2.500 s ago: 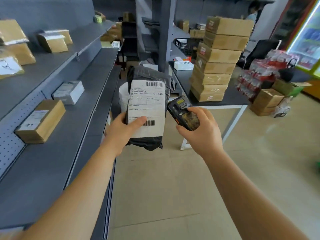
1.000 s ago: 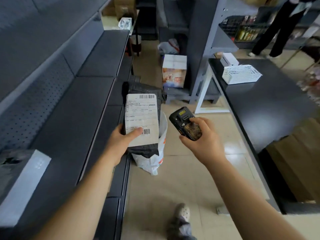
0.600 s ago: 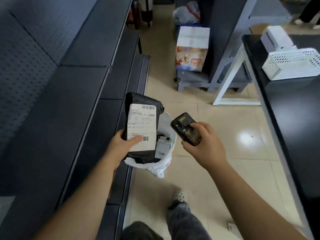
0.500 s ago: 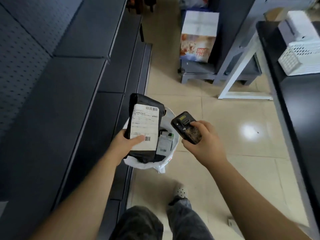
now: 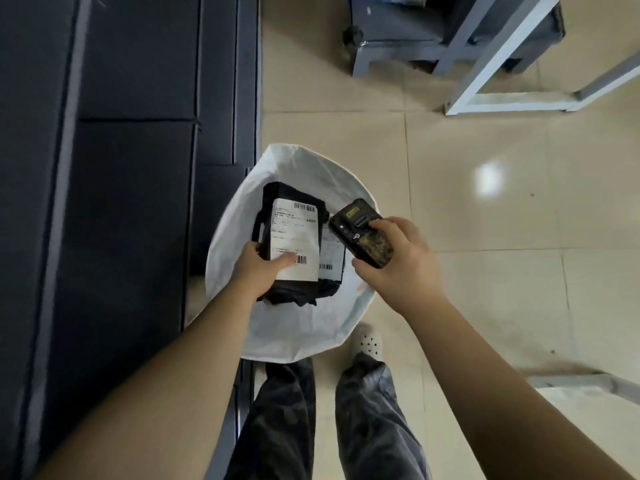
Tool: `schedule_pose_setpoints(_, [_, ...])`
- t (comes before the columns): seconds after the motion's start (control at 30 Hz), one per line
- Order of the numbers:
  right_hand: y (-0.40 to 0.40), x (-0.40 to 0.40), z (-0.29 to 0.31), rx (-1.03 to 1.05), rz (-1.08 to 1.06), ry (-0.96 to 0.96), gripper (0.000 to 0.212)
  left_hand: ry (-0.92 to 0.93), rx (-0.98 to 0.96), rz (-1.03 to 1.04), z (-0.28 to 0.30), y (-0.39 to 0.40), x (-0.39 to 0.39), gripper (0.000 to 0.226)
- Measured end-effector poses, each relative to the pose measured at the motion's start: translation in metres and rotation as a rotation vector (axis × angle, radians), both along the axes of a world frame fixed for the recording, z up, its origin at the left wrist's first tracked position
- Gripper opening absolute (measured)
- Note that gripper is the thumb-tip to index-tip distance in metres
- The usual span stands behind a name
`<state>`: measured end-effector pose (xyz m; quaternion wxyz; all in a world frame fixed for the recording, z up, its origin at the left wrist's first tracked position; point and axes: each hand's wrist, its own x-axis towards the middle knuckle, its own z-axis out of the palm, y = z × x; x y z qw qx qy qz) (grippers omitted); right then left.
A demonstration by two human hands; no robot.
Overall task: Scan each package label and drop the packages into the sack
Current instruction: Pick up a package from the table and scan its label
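Note:
My left hand (image 5: 258,268) grips a black poly package (image 5: 292,237) with a white barcode label, thumb on the label's lower edge. It hangs over the open mouth of the white sack (image 5: 298,327), which stands on the floor. Another labelled black package (image 5: 332,258) lies inside the sack, partly hidden behind the held one. To the right of the held package, my right hand (image 5: 398,268) grips a black handheld scanner (image 5: 362,237).
Dark grey shelving (image 5: 121,202) runs along the left, its edge touching the sack. My legs and a white shoe (image 5: 367,342) stand just below the sack. A white table frame (image 5: 512,98) and a grey shelf base (image 5: 394,39) stand at the upper right on the tiled floor.
My view tilted from the shelves down to the floor. The package in my left hand moved down over the sack's mouth. The scanner stays beside it in my right hand.

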<state>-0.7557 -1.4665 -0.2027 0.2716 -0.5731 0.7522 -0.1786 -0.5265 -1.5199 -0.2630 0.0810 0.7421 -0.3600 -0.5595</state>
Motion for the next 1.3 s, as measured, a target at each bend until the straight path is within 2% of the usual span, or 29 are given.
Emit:
schedule_pose_setpoints(0.17, [-0.007, 0.001, -0.028, -0.027, -0.043, 0.075, 0.060, -0.142, -0.025, -0.082, -0.072, -0.014, 0.003, 0.036])
schedule_pose_setpoints(0.3, [-0.009, -0.001, -0.039, -0.054, -0.085, 0.055, 0.061, -0.405, -0.029, -0.165, -0.134, -0.021, 0.009, 0.072])
schedule_pose_setpoints(0.4, [-0.010, -0.002, -0.043, -0.085, -0.088, 0.029, 0.060, -0.432, -0.026, -0.095, -0.166, -0.021, 0.007, 0.079])
schedule_pose_setpoints(0.53, [-0.010, 0.000, -0.046, -0.110, -0.045, 0.001, 0.059, -0.381, -0.119, -0.051, -0.189, -0.019, 0.013, 0.069])
schedule_pose_setpoints(0.7, [-0.013, 0.002, -0.044, -0.113, -0.028, -0.028, 0.060, -0.546, -0.066, -0.203, -0.189, -0.013, 0.025, 0.027])
schedule_pose_setpoints(0.83, [-0.017, 0.003, -0.039, -0.094, -0.010, -0.032, 0.060, -0.480, -0.061, -0.228, -0.190, -0.015, 0.030, 0.032])
schedule_pose_setpoints(0.97, [-0.018, 0.003, -0.039, -0.075, 0.014, -0.033, 0.060, -0.326, -0.034, -0.196, -0.156, -0.010, 0.023, 0.047])
schedule_pose_setpoints(1.07, [-0.015, 0.003, -0.033, -0.073, 0.005, -0.024, 0.060, -0.246, -0.118, -0.136, -0.110, -0.004, 0.017, 0.047])
schedule_pose_setpoints(1.17, [-0.011, 0.002, -0.013, -0.047, 0.025, 0.020, 0.061, -0.135, -0.201, -0.117, -0.041, 0.004, 0.012, 0.040])
schedule_pose_setpoints(1.3, [-0.004, 0.000, 0.052, -0.022, 0.047, -0.006, 0.064, -0.110, -0.359, -0.184, 0.070, 0.023, 0.008, 0.037])
